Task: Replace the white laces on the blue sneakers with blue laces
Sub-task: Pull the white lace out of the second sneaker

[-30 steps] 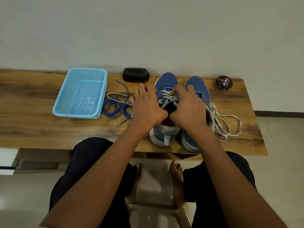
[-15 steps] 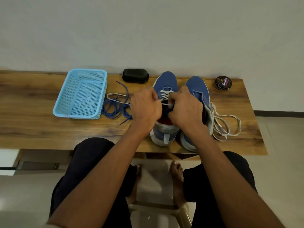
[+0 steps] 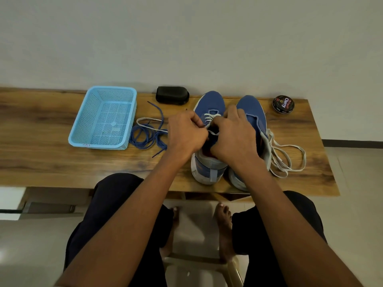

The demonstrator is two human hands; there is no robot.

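Two blue sneakers stand side by side on the wooden table (image 3: 41,158), toes to the wall. The left sneaker (image 3: 209,104) still has a white lace (image 3: 209,117) through its upper eyelets; one end trails left (image 3: 145,121). My left hand (image 3: 186,135) and my right hand (image 3: 234,137) are over its opening, fingers pinching that white lace. The right sneaker (image 3: 252,110) has no lace in it; a loose white lace (image 3: 288,156) lies heaped at its right. The blue laces (image 3: 145,135) lie coiled left of the shoes.
A light blue perforated basket (image 3: 83,125) sits at the left. A black brush-like block (image 3: 172,95) lies near the wall, and a round polish tin (image 3: 283,104) stands at the far right. My knees and bare feet are below the table's front edge.
My hands went from flat and spread over the left sneaker to closed fists pinching its white lace, and have drawn slightly back toward the shoe's opening.
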